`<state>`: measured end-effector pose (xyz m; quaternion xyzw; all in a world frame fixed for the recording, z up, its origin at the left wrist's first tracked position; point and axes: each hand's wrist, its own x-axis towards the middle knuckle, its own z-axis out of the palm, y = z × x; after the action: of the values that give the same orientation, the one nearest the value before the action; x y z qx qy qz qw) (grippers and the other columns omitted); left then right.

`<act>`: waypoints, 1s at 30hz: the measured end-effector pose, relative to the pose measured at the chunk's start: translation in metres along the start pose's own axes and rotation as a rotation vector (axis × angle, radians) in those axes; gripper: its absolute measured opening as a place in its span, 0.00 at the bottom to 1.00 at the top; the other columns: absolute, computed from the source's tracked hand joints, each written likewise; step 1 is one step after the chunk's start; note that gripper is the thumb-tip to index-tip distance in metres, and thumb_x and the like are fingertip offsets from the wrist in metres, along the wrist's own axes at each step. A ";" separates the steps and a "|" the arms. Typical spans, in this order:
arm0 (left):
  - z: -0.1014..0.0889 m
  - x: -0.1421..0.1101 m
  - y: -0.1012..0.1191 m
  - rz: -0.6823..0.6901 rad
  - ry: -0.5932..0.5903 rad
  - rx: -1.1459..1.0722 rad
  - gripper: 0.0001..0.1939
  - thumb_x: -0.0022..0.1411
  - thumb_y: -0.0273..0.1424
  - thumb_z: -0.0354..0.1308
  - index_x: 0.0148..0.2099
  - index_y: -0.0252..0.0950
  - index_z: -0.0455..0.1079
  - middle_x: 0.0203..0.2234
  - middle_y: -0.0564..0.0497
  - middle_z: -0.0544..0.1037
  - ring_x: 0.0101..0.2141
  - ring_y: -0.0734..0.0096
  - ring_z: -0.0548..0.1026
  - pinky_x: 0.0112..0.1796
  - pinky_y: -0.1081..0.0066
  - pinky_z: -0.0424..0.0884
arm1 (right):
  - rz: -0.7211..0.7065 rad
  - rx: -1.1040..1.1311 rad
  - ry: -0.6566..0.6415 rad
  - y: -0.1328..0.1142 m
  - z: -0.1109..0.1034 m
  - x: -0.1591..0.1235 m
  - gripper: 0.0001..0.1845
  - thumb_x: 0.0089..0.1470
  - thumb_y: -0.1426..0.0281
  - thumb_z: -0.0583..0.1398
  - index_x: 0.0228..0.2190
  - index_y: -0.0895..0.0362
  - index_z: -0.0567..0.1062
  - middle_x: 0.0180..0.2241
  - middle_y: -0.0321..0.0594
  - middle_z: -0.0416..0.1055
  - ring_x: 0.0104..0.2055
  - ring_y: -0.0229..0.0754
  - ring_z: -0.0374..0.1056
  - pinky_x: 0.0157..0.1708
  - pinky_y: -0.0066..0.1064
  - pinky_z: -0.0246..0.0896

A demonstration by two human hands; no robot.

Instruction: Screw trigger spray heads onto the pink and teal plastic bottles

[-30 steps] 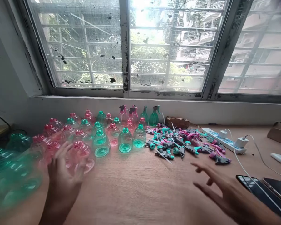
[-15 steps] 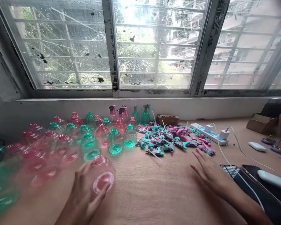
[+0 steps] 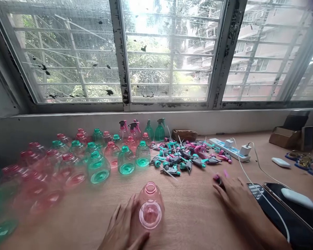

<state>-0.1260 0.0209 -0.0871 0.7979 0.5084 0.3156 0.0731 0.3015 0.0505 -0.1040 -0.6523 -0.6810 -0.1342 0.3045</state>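
Observation:
My left hand [image 3: 123, 227] wraps round a clear pink bottle [image 3: 150, 207] that stands upright on the wooden table [image 3: 190, 215], near the front edge. My right hand [image 3: 231, 192] lies low over the table to the right, fingers closed on a dark and pink trigger sprayer [image 3: 219, 178] that it has drawn from the heap. The heap of pink, teal and black trigger sprayers [image 3: 184, 156] lies further back in the middle.
Many open pink and green bottles [image 3: 94, 163] crowd the left of the table; a few capped ones [image 3: 142, 130] stand by the wall. A power strip [image 3: 231, 150] with cables, phones [image 3: 284, 205], white cases and a cardboard box [image 3: 285, 136] fill the right side.
My left hand has brought a pink bottle out of the group on the left and to the middle front. My right hand reached the sprayer heap and closed on one sprayer.

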 end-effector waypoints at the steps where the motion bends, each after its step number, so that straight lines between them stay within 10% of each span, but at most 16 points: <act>1: 0.000 -0.001 -0.001 0.001 0.001 -0.004 0.38 0.64 0.44 0.59 0.72 0.51 0.50 0.68 0.44 0.68 0.66 0.42 0.64 0.67 0.44 0.54 | -0.009 -0.047 -0.028 -0.004 -0.002 -0.005 0.24 0.62 0.55 0.56 0.50 0.57 0.75 0.46 0.58 0.80 0.48 0.67 0.75 0.53 0.63 0.66; 6: -0.001 -0.002 0.006 -0.030 -0.061 -0.089 0.55 0.54 0.42 0.69 0.75 0.47 0.42 0.71 0.41 0.61 0.68 0.33 0.58 0.67 0.38 0.50 | -0.030 -0.208 -0.052 -0.022 -0.003 -0.022 0.27 0.66 0.58 0.52 0.57 0.61 0.70 0.53 0.62 0.74 0.53 0.70 0.72 0.52 0.63 0.67; 13: 0.008 0.004 0.028 -0.034 -0.081 -0.255 0.37 0.64 0.41 0.59 0.72 0.51 0.50 0.67 0.45 0.68 0.66 0.41 0.65 0.66 0.37 0.53 | -0.134 -0.067 -0.121 -0.058 -0.014 -0.022 0.27 0.61 0.54 0.61 0.54 0.58 0.72 0.52 0.58 0.78 0.55 0.70 0.72 0.58 0.71 0.60; 23: -0.016 0.013 0.036 -0.442 -0.106 -0.860 0.36 0.60 0.53 0.62 0.63 0.45 0.57 0.65 0.42 0.68 0.66 0.51 0.64 0.65 0.53 0.62 | -0.168 0.402 -0.160 -0.081 -0.027 -0.025 0.19 0.64 0.63 0.60 0.55 0.47 0.74 0.51 0.45 0.80 0.52 0.57 0.77 0.51 0.49 0.74; 30: -0.017 0.014 0.034 -0.461 -0.026 -0.844 0.39 0.55 0.54 0.64 0.62 0.42 0.60 0.60 0.42 0.70 0.59 0.51 0.73 0.59 0.59 0.70 | 0.460 1.148 0.263 -0.097 -0.030 -0.043 0.16 0.65 0.53 0.55 0.46 0.49 0.74 0.31 0.38 0.82 0.37 0.53 0.78 0.43 0.48 0.74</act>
<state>-0.1057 0.0132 -0.0529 0.5688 0.4988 0.4600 0.4649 0.2126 -0.0131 -0.0851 -0.4929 -0.4436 0.2422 0.7082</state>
